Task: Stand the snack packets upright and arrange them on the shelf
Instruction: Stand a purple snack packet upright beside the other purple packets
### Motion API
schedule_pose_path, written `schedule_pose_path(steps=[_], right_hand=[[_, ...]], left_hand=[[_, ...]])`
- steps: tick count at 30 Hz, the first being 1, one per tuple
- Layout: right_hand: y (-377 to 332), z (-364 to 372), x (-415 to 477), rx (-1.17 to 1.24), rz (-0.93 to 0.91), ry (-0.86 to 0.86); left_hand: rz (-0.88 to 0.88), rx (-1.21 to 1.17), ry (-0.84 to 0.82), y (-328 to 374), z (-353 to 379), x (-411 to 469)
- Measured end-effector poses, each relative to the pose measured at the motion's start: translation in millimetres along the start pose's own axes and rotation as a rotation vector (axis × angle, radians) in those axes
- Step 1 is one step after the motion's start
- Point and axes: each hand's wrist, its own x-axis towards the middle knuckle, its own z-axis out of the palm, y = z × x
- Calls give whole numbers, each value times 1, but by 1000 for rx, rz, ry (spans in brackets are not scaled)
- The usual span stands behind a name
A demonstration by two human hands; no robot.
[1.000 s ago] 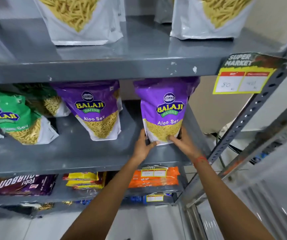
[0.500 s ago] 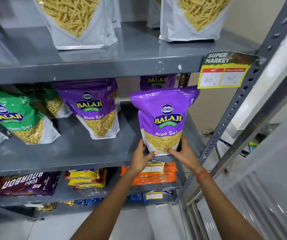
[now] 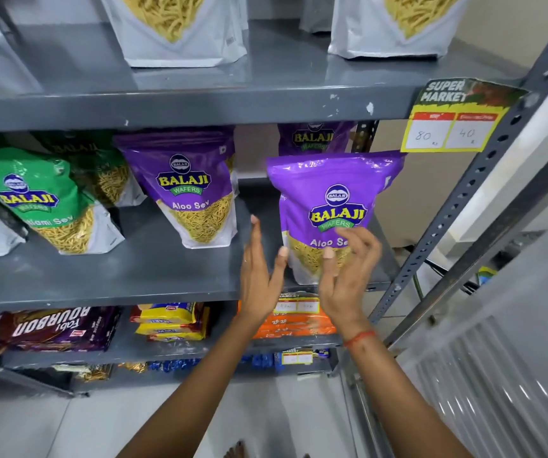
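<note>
A purple Aloo Sev packet stands upright at the front right of the grey middle shelf. My left hand is open just left of its lower edge, fingers spread and off the packet. My right hand hovers in front of its lower part, fingers loosely curled and holding nothing. Another purple packet stands behind it. A second purple Aloo Sev packet stands upright mid-shelf. Green packets lean at the left.
White packets stand on the shelf above. A price tag hangs from that shelf's right end beside the perforated grey upright. Biscuit packs and orange packs lie on the shelf below.
Both hands have let go of the purple packet's bottom corners and drawn back a little. The packet, pulled forward to the shelf front, now stands by itself.
</note>
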Motion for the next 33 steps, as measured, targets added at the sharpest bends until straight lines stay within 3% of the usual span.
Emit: schedule_pose_path(steps=[2,5,9,11,13,16,22,27,33], right_hand=[[-24,31,4,48,-86,-64],[-43,87,5,71,-106,-183],[-31,161,3,41,244,-422],[-15,183,4,59,491,-562],[1,201,6,145,681,-682],[20,209,0,128,800,-770],[11,185,-30,179,821,-720],[-7,148,-53,164,826,-779],[-22,139,-54,197,832,-804]], left_hand=[[111,32,134,2,-18,7],[107,43,308,-12,-51,28],[-130,-26,430,-63,-101,56],[-220,7,347,-96,-121,73],[-261,-49,118,-126,-140,94],[-283,-152,-199,-151,-155,115],[-333,-167,-253,-152,-164,84],[-276,-90,-211,-146,-171,28],[-306,-89,-224,-133,-175,19]])
